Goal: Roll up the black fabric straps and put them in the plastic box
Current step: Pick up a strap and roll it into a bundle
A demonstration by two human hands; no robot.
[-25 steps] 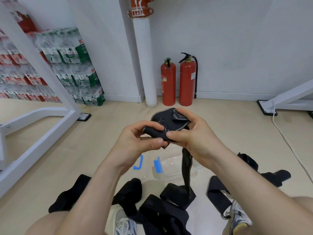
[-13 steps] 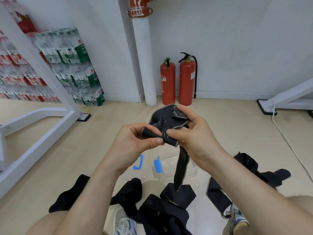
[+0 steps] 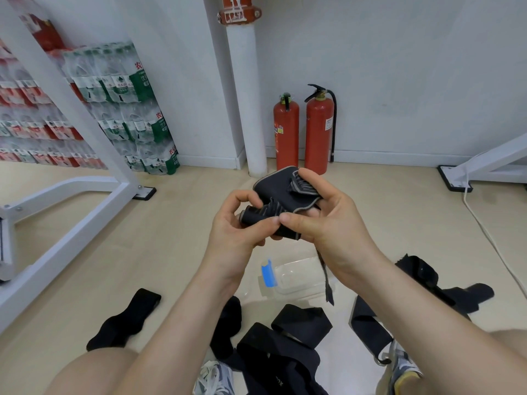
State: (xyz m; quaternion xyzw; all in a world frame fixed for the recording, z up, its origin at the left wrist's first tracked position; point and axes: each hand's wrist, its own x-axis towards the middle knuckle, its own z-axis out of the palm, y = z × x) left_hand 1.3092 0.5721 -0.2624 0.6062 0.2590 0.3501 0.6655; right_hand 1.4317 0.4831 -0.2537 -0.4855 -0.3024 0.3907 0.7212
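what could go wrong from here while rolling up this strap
1. The strap is only partly rolled, pinched between the left hand and right hand; a slack pinch could let the roll spring open.
2. Its loose tail dangles edge-on near the plastic box and may roll in twisted.
3. Loose straps lie bunched on the floor below; the tail might snag on them.

Storeroom, stacked bottled water packs [image 3: 119, 109], fire extinguishers [image 3: 302, 132]

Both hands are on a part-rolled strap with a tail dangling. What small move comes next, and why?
Probably one more turn of the roll. The left hand and right hand pinch the strap, and its tail hangs unwound over the plastic box, so it isn't ready to drop in.
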